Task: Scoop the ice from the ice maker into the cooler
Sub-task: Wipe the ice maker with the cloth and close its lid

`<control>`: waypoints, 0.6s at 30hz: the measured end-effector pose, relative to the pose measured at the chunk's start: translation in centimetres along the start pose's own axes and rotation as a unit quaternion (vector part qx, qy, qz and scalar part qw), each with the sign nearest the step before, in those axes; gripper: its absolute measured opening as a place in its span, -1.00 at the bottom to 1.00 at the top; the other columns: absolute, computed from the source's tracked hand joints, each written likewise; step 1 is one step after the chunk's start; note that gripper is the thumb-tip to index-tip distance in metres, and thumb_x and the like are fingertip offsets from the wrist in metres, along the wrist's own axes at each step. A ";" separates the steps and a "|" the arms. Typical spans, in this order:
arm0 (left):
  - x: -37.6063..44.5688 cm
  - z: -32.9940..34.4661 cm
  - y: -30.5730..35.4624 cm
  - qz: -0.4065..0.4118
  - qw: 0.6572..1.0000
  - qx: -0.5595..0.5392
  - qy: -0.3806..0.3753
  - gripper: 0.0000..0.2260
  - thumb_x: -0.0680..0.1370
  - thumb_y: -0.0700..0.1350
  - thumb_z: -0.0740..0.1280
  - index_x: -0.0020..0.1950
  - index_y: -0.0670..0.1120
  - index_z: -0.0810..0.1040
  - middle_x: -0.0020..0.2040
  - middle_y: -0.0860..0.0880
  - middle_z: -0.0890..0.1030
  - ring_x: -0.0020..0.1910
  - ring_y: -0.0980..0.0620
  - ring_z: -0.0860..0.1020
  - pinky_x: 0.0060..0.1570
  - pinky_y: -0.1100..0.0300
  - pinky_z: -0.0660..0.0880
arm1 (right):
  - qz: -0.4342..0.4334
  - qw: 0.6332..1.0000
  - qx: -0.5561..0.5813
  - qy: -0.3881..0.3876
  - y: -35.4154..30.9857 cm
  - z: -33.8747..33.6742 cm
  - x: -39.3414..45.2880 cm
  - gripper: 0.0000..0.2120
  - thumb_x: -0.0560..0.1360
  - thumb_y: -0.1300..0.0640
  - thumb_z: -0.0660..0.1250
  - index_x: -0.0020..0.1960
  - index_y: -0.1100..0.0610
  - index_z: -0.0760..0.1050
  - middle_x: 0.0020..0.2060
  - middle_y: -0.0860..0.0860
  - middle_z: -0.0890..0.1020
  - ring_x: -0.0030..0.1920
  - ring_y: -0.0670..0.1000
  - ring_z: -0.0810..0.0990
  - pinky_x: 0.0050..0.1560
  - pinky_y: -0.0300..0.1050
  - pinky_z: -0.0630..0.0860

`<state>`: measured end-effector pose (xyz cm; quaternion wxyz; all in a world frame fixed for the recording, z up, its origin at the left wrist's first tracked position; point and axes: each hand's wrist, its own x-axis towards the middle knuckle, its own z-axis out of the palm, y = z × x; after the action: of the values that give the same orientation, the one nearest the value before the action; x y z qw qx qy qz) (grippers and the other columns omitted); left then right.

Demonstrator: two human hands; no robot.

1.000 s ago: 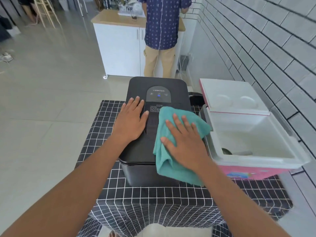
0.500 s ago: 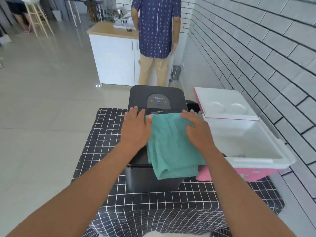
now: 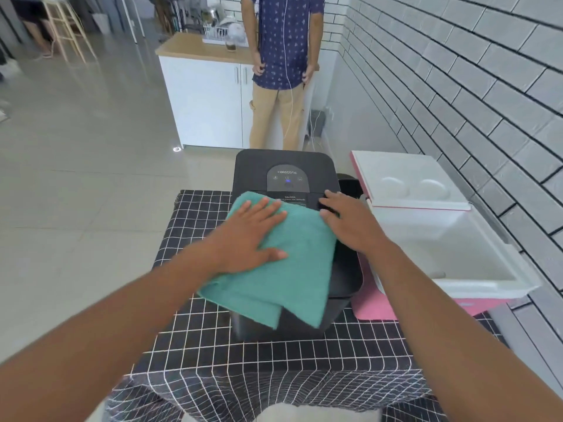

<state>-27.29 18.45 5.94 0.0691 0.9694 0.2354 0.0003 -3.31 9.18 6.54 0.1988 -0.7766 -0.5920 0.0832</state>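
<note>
My left hand (image 3: 253, 236) lies flat, fingers straight, on the towel (image 3: 283, 269); my right hand (image 3: 350, 220), fingers relaxed, rests on the ice maker (image 3: 280, 162) lid. I'd slide the towel toward nine o'clock, clear of the lid.

- Black ice maker (image 3: 286, 169) sitting upright on the checked tablecloth, lid closed, blue light glowing on its control panel, teal towel lying over its top and drooping down the front.
- White-lined pink cooler (image 3: 487, 278) standing just to the right of it, hinged lid (image 3: 408, 178) lying open toward the far side, inside showing white.
</note>
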 end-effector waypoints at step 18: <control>9.5 -0.6 -5.7 -0.175 0.983 0.004 0.061 -0.32 0.65 0.20 0.00 0.61 -0.21 -0.07 0.61 -0.20 -0.09 0.58 -0.21 -0.14 0.54 -0.07 -0.17 | 0.049 0.991 -0.108 0.054 -1.0 4.2 1.0 -0.48 0.63 -0.11 -0.13 0.55 0.03 0.06 0.55 -0.04 0.05 0.54 0.04 -0.05 0.51 0.10 -0.05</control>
<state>-21.48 27.92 5.50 0.0499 0.9118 0.4049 0.0468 -5.43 11.25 3.26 0.1407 -0.8251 -0.5470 -0.0137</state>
